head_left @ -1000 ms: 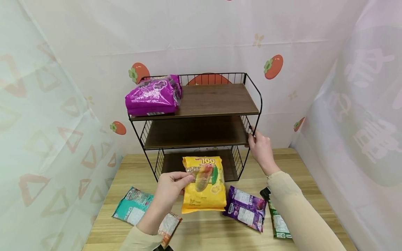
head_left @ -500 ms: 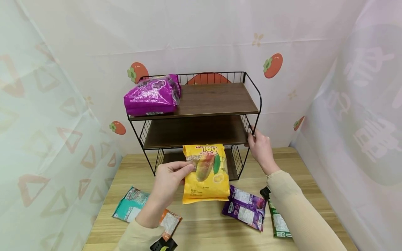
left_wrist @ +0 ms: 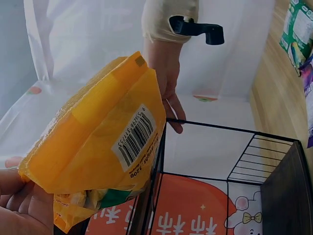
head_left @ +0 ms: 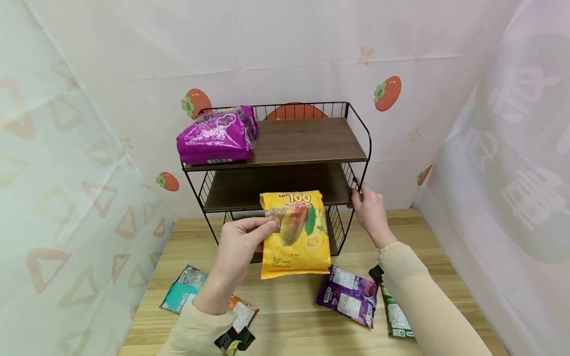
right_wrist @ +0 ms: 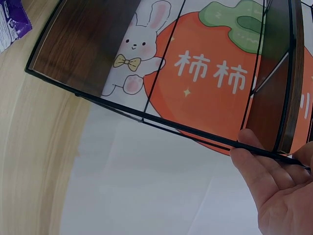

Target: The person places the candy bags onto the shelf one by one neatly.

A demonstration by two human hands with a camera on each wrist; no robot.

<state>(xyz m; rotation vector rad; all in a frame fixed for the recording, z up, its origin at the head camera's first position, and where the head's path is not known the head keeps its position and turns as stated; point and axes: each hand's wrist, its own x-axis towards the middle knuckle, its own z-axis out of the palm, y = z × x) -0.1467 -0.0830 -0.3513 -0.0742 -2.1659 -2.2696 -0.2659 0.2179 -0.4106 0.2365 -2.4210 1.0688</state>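
A yellow bag of mango gummies (head_left: 296, 247) hangs in front of the rack's lower half, its left edge pinched between thumb and fingers of my left hand (head_left: 240, 242). In the left wrist view the bag's barcode side (left_wrist: 112, 132) shows, the hand at its lower left corner. My right hand (head_left: 369, 210) grips the right side frame of the three-tier black wire rack (head_left: 307, 143) at the middle shelf's height. From the right wrist view, the right hand's fingers (right_wrist: 259, 171) curl round the frame's dark wire (right_wrist: 195, 132).
A shiny purple bag (head_left: 218, 136) lies on the top shelf's left end. On the wooden table (head_left: 289, 326) are a teal bag (head_left: 180, 291), an orange bag (head_left: 243, 312), a dark purple bag (head_left: 349, 296) and a green bag (head_left: 396, 316). A printed cloth (head_left: 285, 49) stands behind.
My left hand has raised the yellow gummy bag from in front of the bottom shelf up to the middle shelf's front edge. The right hand stays on the rack.
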